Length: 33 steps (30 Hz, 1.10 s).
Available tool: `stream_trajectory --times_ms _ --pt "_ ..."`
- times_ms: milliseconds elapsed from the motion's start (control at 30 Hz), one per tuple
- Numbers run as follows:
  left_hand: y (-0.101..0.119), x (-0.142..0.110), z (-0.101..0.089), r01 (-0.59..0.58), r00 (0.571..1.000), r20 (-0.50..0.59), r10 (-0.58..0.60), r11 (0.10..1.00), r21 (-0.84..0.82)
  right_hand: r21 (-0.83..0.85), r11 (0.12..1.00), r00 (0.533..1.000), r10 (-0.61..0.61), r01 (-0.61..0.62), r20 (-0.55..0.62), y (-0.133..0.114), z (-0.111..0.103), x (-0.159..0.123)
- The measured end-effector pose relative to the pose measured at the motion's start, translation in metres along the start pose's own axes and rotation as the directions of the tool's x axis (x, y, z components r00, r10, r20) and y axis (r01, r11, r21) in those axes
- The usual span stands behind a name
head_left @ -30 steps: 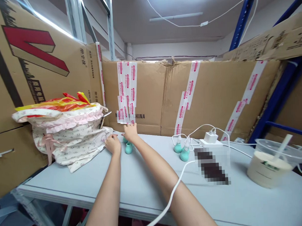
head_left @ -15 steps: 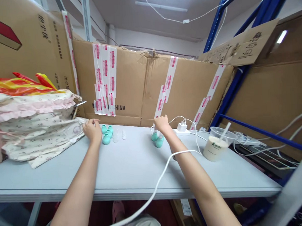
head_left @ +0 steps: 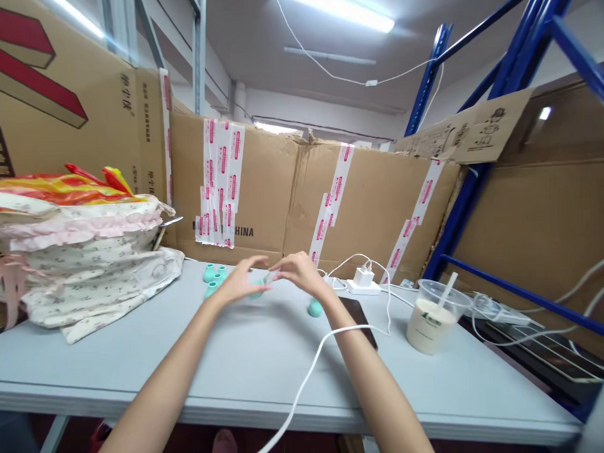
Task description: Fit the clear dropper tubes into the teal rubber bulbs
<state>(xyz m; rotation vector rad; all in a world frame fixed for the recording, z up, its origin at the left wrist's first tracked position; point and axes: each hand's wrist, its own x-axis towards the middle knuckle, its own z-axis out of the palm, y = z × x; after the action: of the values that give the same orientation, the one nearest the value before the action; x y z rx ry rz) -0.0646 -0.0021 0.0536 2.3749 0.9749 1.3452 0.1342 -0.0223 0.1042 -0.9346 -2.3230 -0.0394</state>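
My left hand [head_left: 238, 283] and my right hand [head_left: 298, 271] meet above the middle of the table. Between the left thumb and fingers is a small turquoise round-bellied pot [head_left: 256, 288], blurred by motion. The right fingertips pinch a small clear piece [head_left: 271, 276] right at the pot's upper side; whether the two are joined I cannot tell. Several more turquoise pots [head_left: 210, 273] with flared necks stand just left of the left hand. Below the right wrist a single turquoise pot [head_left: 315, 308] rests on the table, partly covered by the arm.
A white cable [head_left: 318, 359] runs across the right forearm. To the right are a dark phone [head_left: 359, 317], a white charger on a power strip [head_left: 363, 285] and a cup of milky drink [head_left: 431, 321]. A floral cloth bag [head_left: 98, 262] lies at left; cardboard [head_left: 265, 188] walls the back.
Both hands have come inward, the left from beside the pot cluster, the right from the pots at right. A turquoise pot and a clear piece are now between them. The view has tilted up slightly.
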Motion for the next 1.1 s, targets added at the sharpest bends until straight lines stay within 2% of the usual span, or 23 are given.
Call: stream_trajectory --times_ms 67,100,167,267,333,400,433,467,500,567,633,733,867,967,1033,1100 --pt "0.002 -0.003 0.013 0.086 0.974 0.217 -0.062 0.991 -0.102 0.108 0.994 0.993 -0.018 0.031 -0.118 -0.003 0.012 -0.006" --pt "0.002 -0.005 0.019 0.146 0.954 0.281 -0.105 0.981 -0.131 0.132 0.991 0.985 -0.002 0.025 -0.171 -0.002 0.018 -0.01" --pt "-0.001 -0.008 0.031 0.246 0.927 0.32 -0.194 0.961 -0.129 0.153 0.988 0.972 0.051 -0.016 -0.23 0.0 0.03 -0.018" --pt "-0.004 -0.011 0.044 0.3 0.935 0.23 -0.269 0.948 -0.108 0.221 0.969 0.93 0.182 -0.113 -0.32 0.003 0.046 -0.028" --pt "-0.002 -0.011 0.05 0.305 0.945 0.162 -0.285 0.945 -0.116 0.373 0.907 0.844 0.348 -0.194 -0.407 0.003 0.055 -0.03" --pt "0.004 -0.01 0.053 0.3 0.953 0.075 -0.293 0.945 -0.13 0.609 0.761 0.723 0.548 -0.222 -0.42 0.002 0.063 -0.028" --pt "0.008 -0.01 0.054 0.295 0.955 0.018 -0.295 0.946 -0.133 0.719 0.664 0.686 0.621 -0.203 -0.379 0.003 0.066 -0.027" --pt "0.012 -0.01 0.054 0.284 0.956 -0.04 -0.292 0.949 -0.135 0.805 0.566 0.675 0.666 -0.18 -0.317 0.003 0.068 -0.027" --pt "0.016 -0.009 0.054 0.267 0.955 -0.091 -0.281 0.954 -0.138 0.861 0.48 0.69 0.681 -0.166 -0.246 0.004 0.07 -0.027" --pt "0.022 -0.01 0.052 0.223 0.956 -0.165 -0.245 0.965 -0.137 0.909 0.375 0.748 0.653 -0.181 -0.12 0.006 0.074 -0.029" --pt "0.026 -0.011 0.051 0.173 0.961 -0.199 -0.193 0.978 -0.116 0.917 0.335 0.784 0.62 -0.214 -0.044 0.007 0.077 -0.032" --pt "0.026 -0.013 0.051 0.108 0.965 -0.234 -0.115 0.993 -0.046 0.924 0.313 0.805 0.594 -0.219 -0.01 0.005 0.083 -0.034" --pt "0.022 -0.016 0.054 0.053 0.951 -0.308 -0.041 0.998 0.033 0.958 0.236 0.817 0.576 -0.165 -0.001 0.002 0.087 -0.034" --pt "0.02 -0.016 0.056 0.054 0.945 -0.324 -0.036 0.998 0.045 0.971 0.209 0.796 0.604 -0.121 -0.031 0.004 0.088 -0.032" --pt "0.018 -0.015 0.056 0.054 0.947 -0.319 -0.039 0.998 0.035 0.965 0.237 0.777 0.627 -0.113 -0.063 0.006 0.086 -0.031" --pt "0.016 -0.014 0.055 0.068 0.946 -0.32 -0.049 0.997 0.048 0.944 0.31 0.754 0.646 -0.117 -0.119 0.008 0.082 -0.029"
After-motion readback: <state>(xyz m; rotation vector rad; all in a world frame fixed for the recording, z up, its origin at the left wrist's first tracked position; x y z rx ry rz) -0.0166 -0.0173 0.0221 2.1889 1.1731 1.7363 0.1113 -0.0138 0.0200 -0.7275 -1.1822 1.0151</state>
